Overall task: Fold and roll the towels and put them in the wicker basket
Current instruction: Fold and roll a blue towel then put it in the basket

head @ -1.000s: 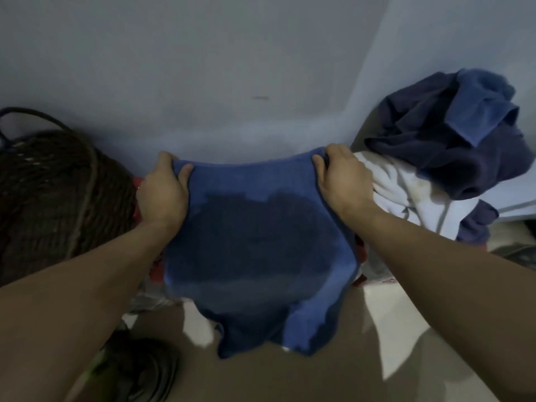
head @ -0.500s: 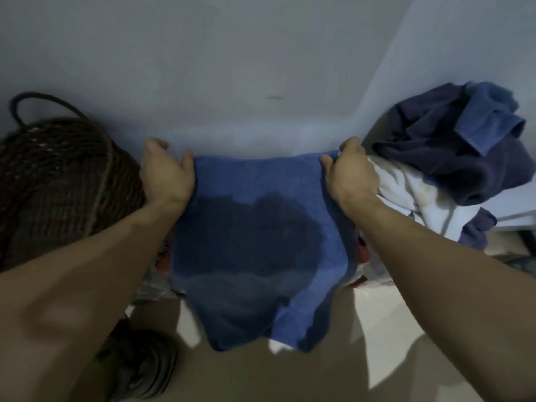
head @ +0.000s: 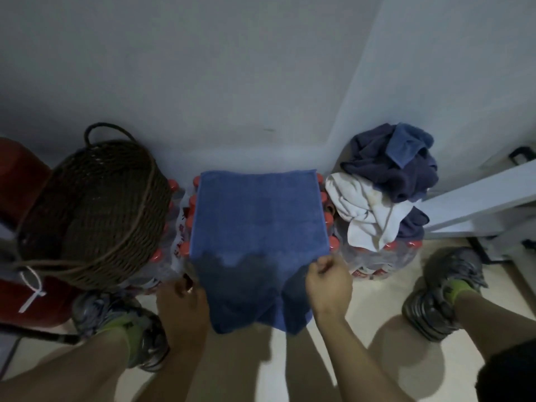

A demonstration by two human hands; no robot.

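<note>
A blue towel (head: 258, 216) lies spread flat over a pack of red-capped bottles, its near end hanging over the front. My left hand (head: 181, 297) pinches the towel's near left edge. My right hand (head: 329, 281) pinches the near right edge with curled fingers. The dark wicker basket (head: 87, 210) stands to the left on more bottles, tilted toward me, and looks empty. A pile of unfolded towels, dark blue (head: 388, 163) over white (head: 365, 210), sits to the right.
Packs of red-capped bottles (head: 377, 256) stand against a pale wall and carry everything. My two feet in grey shoes (head: 443, 294) are planted on the light floor at either side. A red object (head: 17, 175) is at the far left, a white frame (head: 478, 198) at the right.
My hands have left the towel's far corners and come back to its near edge. The towel now lies flat on the bottles. The view has pulled back and downward.
</note>
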